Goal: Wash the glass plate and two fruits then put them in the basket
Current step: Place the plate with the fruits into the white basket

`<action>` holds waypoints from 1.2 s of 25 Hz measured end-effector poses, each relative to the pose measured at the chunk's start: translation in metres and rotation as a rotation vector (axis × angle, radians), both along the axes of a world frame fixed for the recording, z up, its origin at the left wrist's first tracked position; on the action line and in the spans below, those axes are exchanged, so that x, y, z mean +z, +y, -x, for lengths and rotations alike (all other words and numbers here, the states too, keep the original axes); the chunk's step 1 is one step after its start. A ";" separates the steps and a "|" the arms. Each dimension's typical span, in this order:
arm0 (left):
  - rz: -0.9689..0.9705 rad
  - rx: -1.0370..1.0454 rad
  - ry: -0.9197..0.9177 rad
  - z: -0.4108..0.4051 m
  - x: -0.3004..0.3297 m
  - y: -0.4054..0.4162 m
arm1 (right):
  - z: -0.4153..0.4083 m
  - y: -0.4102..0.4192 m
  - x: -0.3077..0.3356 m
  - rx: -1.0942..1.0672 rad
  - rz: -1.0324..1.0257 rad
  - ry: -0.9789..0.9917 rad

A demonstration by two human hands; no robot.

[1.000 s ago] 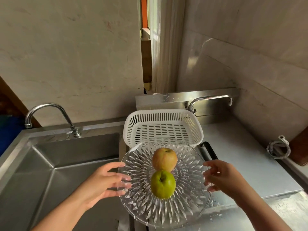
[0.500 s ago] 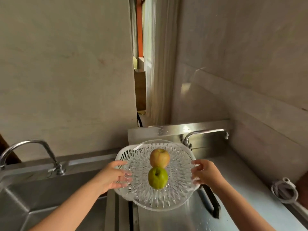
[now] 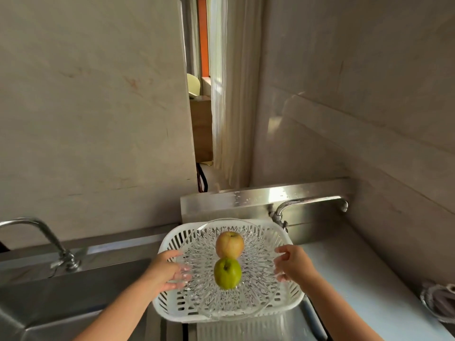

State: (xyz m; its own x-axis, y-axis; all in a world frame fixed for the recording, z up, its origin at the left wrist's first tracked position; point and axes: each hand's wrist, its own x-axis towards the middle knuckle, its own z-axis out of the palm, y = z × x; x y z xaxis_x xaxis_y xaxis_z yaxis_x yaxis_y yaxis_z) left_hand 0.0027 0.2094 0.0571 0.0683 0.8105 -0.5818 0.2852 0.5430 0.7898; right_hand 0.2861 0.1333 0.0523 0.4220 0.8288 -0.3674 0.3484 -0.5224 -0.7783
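Note:
A cut-glass plate (image 3: 256,286) is over the white slotted basket (image 3: 172,303), nearly filling its opening. On the plate sit a yellow-brown apple (image 3: 229,244), farther from me, and a green apple (image 3: 227,273), nearer. My left hand (image 3: 165,271) grips the plate's left rim with its fingers under the glass. My right hand (image 3: 294,263) grips the right rim. Whether the plate rests on the basket or hangs just above it, I cannot tell.
A steel sink (image 3: 49,303) with a curved faucet (image 3: 49,239) lies to the left. A second faucet (image 3: 310,205) stands behind the basket on the steel backsplash. A coiled hose (image 3: 440,301) sits at the right edge of the counter (image 3: 369,286). Walls close in behind.
Both hands carried the plate with the two apples forward, from in front of the basket to over it. The view has tilted upward.

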 end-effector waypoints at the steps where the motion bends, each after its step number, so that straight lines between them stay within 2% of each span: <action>1: 0.000 0.005 0.001 -0.001 -0.002 0.001 | -0.001 0.001 -0.002 -0.001 0.004 0.006; 18: 0.014 0.047 -0.031 -0.003 -0.025 0.007 | -0.001 0.015 -0.023 -0.053 0.031 0.013; 30: 0.047 0.039 -0.066 0.000 -0.014 0.003 | 0.000 0.012 -0.020 -0.072 0.057 0.086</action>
State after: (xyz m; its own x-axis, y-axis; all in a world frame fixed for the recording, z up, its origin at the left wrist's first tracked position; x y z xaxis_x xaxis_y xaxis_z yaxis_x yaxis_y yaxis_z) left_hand 0.0029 0.2124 0.0428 0.0766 0.7853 -0.6143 0.2111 0.5894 0.7798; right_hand 0.2863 0.1451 0.0322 0.4441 0.7746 -0.4502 0.2416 -0.5874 -0.7724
